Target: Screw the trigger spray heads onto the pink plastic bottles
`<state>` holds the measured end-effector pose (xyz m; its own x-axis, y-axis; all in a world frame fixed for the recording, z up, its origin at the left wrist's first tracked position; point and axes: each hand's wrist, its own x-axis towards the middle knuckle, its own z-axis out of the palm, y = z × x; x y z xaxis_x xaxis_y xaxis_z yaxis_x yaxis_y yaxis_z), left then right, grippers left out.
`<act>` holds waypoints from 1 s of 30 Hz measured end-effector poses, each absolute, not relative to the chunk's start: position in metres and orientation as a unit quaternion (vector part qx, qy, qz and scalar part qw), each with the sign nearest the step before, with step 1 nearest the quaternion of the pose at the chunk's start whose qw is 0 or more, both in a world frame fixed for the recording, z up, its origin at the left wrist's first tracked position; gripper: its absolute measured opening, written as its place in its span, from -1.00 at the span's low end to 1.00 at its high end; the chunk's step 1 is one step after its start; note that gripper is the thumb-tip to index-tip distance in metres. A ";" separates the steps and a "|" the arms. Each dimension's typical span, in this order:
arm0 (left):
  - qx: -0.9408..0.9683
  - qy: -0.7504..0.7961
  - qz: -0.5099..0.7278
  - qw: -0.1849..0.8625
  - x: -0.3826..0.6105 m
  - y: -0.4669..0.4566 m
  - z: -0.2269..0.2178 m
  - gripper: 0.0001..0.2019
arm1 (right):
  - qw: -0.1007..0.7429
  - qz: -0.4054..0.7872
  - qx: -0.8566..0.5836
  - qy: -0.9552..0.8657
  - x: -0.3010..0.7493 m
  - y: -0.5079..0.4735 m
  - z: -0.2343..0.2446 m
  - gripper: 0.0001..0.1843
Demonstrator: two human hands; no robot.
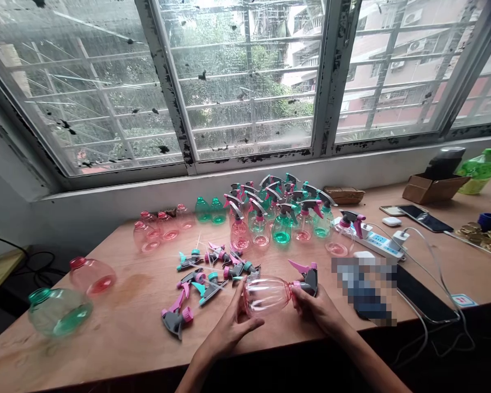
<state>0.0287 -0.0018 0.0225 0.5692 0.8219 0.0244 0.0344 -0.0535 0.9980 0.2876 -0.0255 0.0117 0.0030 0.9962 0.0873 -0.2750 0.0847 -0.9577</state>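
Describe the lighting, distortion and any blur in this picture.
Head view: soft daylight through the streaked, dirty window, faint shadows on the wooden table; wide-angle bending curves the frame edges; a pixelated patch sits by the right hand; the clear pink plastic spray bottle and left hand are sharp.

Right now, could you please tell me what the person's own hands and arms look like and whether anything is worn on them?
Both the left hand and the right hand are bare: no gloves, and no rings or watch that I can see. The forearms are uncovered to the picture's lower edge, with no sleeves in view. Fingers are slender; nails are too small to judge.
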 end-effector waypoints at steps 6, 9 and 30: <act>0.663 0.321 0.351 0.579 0.028 -0.002 0.021 0.09 | 0.584 0.543 -0.405 -0.447 0.286 -0.026 0.016 -0.57; 0.653 0.340 0.330 0.591 0.027 -0.002 0.020 0.13 | 0.581 0.546 -0.401 -0.451 0.286 -0.026 0.017 -0.57; 0.660 0.331 0.338 0.584 0.028 -0.001 0.021 0.10 | 0.588 0.557 -0.385 -0.442 0.287 -0.024 0.010 -0.59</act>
<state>0.0282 -0.0005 0.0206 0.5524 0.8315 0.0588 0.0423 -0.0984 0.9943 0.2867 -0.0243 0.0098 -0.0125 0.9958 0.0905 -0.3145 0.0820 -0.9457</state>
